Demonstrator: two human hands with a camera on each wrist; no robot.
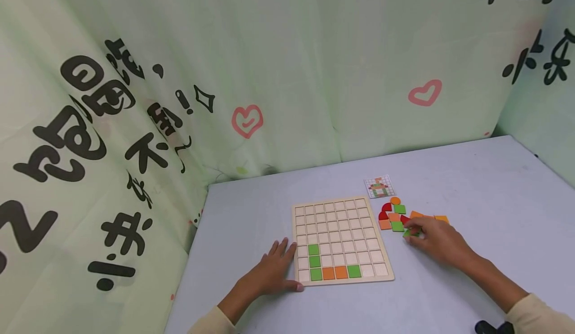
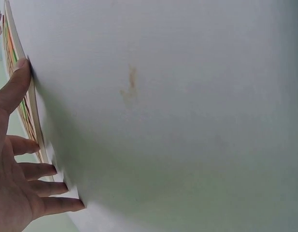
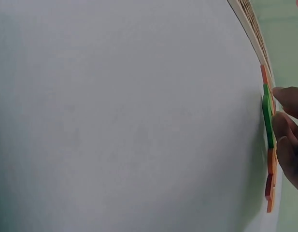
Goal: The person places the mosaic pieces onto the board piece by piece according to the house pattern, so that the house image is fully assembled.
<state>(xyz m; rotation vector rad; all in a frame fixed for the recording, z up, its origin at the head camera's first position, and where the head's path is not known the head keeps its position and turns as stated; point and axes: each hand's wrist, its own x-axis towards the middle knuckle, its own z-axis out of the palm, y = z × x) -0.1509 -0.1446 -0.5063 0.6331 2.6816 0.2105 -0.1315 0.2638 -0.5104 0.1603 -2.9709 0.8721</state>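
1. Table (image 1: 485,194): pale top; far edge meets curtain; L edge and far corners in view.
2. Grid board (image 1: 348,236), wooden, approx. square: flat on table, closer to table's L edge than R edge, well short of far edge.
3. Green tiles (image 1: 315,261), 4 pcs on board: 3 stacked in one col. up from bottom row, 1 farther R in same row.
4. Orange tiles (image 1: 329,273), 2 pcs: bottom row, side by side betw. the greens.
5. Left hand (image 1: 274,271): fingers extended & spread, gripping nothing; thumb at board's near L corner, fingers along its L edge, touching rim.
6. Right hand (image 1: 437,236): off board's R edge, thumb & forefinger curved about item 7; can't tell if pinched or only touched.
7. Green piece (image 1: 412,233), 1 pc: at R hand's fingertips, partly hidden; lies at near side of item 8.
8. Loose pieces (image 1: 394,217), asst. red/orange/green, incl. orange disc (image 1: 395,200): cluster just R of board, toward table's R edge; some partly hidden by R hand.
9. Picture card (image 1: 379,186), sm., gridded: beyond loose pcs, near board's far R corner, toward table's far edge.
10. Curtain (image 1: 314,74), pale green: blk. lettering, pink hearts.
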